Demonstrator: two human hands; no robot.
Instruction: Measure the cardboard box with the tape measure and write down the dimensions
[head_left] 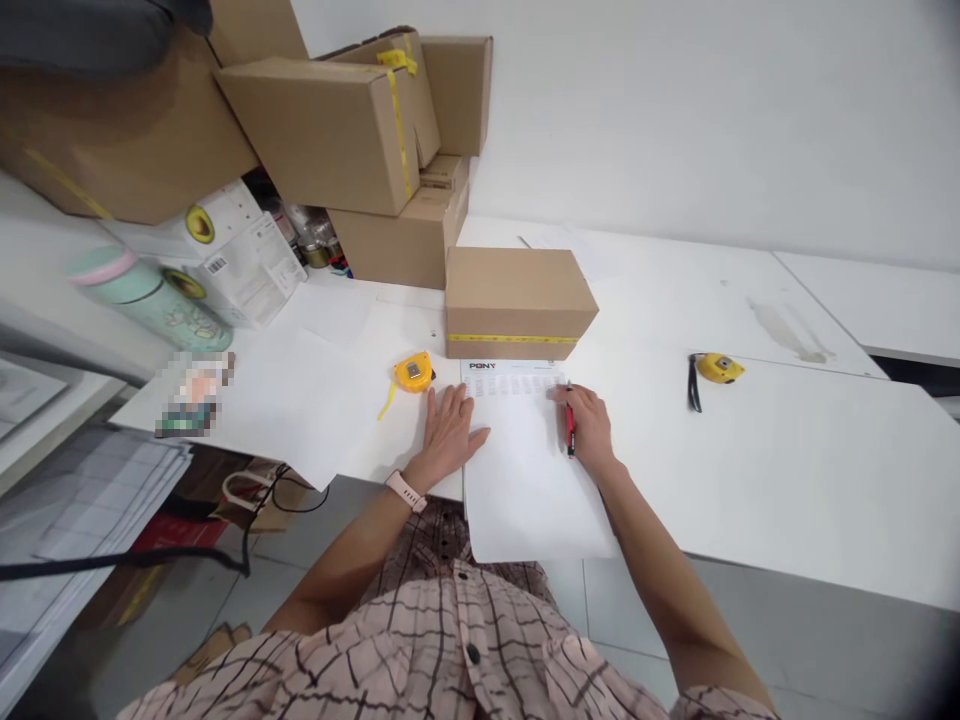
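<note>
A printed sheet of paper [525,480] with a header and small rows of text lies in front of me, its lower end hanging past the table edge. My left hand [450,432] rests flat on its left margin, fingers spread. In my right hand [589,425] is a red and black pen [571,430], held over the upper right of the sheet. A closed cardboard box [517,290] with a yellow tape strip along its front stands just behind the paper. Close to my left fingertips sits a yellow tape measure [414,372], its blade end pulled out a little.
A second yellow tape measure [720,368] with a black strap lies to the right. Stacked cardboard boxes [322,130] rise at the back left, beside white boxes [247,260] and a mint green bottle [161,300]. Loose white papers [292,390] cover the left side.
</note>
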